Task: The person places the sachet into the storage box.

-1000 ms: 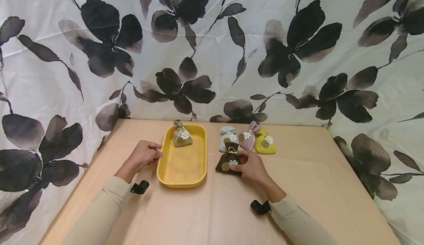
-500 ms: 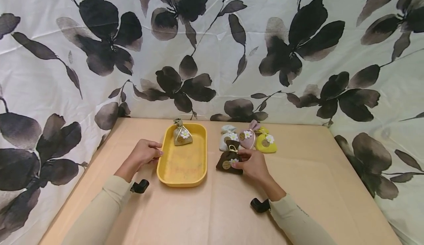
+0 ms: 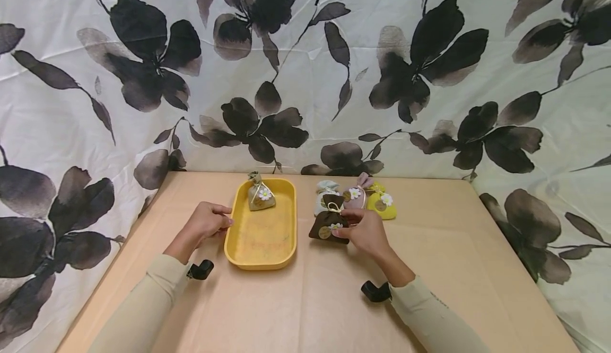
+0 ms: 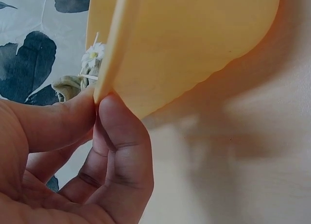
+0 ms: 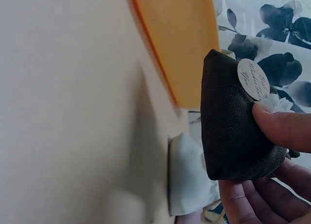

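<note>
The left hand (image 3: 206, 224) pinches the left rim of the yellow tray (image 3: 238, 247), thumb on top and curled fingers (image 4: 121, 151) beneath the lip, as the left wrist view shows close up. The right hand (image 3: 365, 232) grips the brown pouch (image 3: 328, 224), thumb pressed on its front by the white flower and the other fingers curled behind it; in the right wrist view the pouch appears raised off the table, with a round tag near its top.

The left sleeve (image 3: 138, 305) is pale beige, with a small black mount (image 3: 200, 270) at the wrist. The tray lies on the tan table (image 3: 310, 305), long side running away from the person. In its far left corner sits an olive pouch (image 3: 260, 194) with a white daisy and a tied neck, leaning on the far wall of the tray. Just right of the tray is the brown pouch in the right hand, near the tray's right rim but apart from it. Behind it stands a white pouch (image 3: 322, 194), partly hidden by the brown one. Next comes a pink pouch (image 3: 355, 196), then a yellow pouch (image 3: 383, 204) close beside it, each with a small daisy. The right sleeve (image 3: 429, 316) carries a second black mount (image 3: 374, 291). A white cloth (image 3: 315, 61) printed with dark flowers hangs behind and to both sides.
</note>
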